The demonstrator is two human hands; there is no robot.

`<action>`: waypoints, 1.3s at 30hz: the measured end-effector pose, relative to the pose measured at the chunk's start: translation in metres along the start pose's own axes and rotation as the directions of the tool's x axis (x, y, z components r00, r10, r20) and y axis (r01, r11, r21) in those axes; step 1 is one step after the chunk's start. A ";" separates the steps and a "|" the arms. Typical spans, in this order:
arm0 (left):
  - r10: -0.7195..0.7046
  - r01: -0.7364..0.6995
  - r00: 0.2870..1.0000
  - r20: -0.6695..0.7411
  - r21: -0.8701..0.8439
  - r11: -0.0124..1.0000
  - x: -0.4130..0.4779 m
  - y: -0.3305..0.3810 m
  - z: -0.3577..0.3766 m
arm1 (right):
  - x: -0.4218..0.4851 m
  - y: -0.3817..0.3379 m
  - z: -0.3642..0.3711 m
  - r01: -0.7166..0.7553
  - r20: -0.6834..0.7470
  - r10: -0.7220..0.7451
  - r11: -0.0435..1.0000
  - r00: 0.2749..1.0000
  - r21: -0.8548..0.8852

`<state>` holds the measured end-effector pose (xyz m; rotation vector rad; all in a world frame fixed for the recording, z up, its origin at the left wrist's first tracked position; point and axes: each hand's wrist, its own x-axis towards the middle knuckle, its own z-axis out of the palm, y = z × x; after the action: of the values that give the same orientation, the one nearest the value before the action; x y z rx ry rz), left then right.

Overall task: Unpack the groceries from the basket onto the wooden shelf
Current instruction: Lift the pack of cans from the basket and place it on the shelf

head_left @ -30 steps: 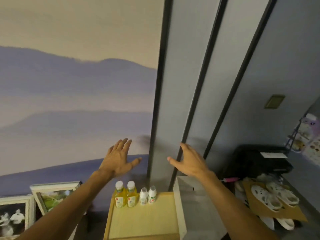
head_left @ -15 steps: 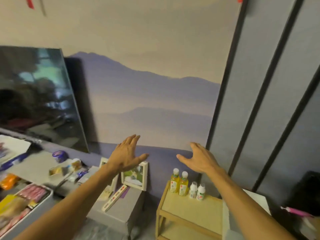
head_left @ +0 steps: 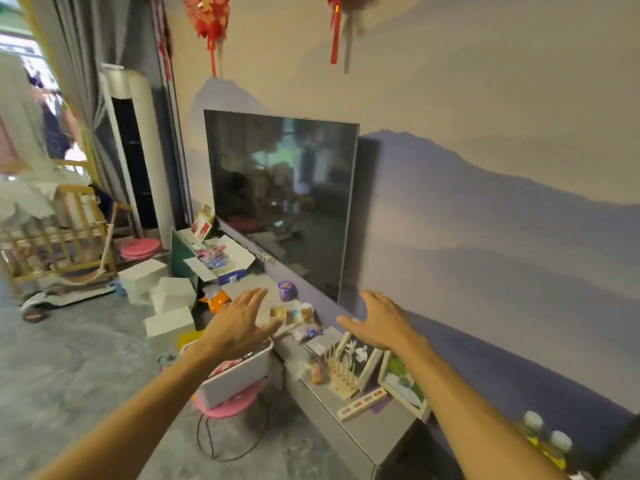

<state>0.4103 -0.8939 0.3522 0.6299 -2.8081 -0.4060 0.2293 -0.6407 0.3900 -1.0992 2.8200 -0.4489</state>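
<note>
Both empty, fingers spread: left hand above basket, right hand over console.

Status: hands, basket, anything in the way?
Left hand open, empty; right hand open, empty. Basket on pink stool, red packet inside. Nothing seen between hands and basket.

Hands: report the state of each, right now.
Left hand: open, fingers spread, holding nothing.
Right hand: open, fingers spread, holding nothing.
</note>
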 end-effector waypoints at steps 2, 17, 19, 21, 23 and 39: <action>-0.066 0.066 0.998 -0.003 0.008 0.998 0.001 -0.053 -0.007 | 0.032 -0.043 0.021 0.038 0.017 -0.038 0.999 0.999 0.002; -0.295 0.296 0.951 0.094 0.005 0.955 0.085 -0.292 -0.006 | 0.219 -0.205 0.154 0.129 0.191 -0.128 0.992 0.973 0.007; -0.299 0.300 0.948 0.110 0.012 0.954 0.108 -0.306 0.011 | 0.250 -0.206 0.169 0.134 0.203 -0.132 0.991 0.970 0.004; -0.292 0.291 0.948 0.125 0.029 0.956 0.136 -0.318 0.030 | 0.286 -0.204 0.186 0.136 0.210 -0.133 0.991 0.969 0.002; -0.287 0.285 0.946 0.151 0.031 0.958 0.168 -0.331 0.052 | 0.325 -0.197 0.207 0.127 0.228 -0.128 0.992 0.965 0.020; -0.076 -0.020 0.827 0.557 0.163 0.986 0.437 -0.448 0.294 | 0.542 -0.108 0.439 -0.249 0.447 0.112 0.932 0.888 0.262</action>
<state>0.1122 -1.4147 0.0078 0.6739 -3.4312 -0.4279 -0.0216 -1.1870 0.0199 -0.7469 2.3363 -0.5392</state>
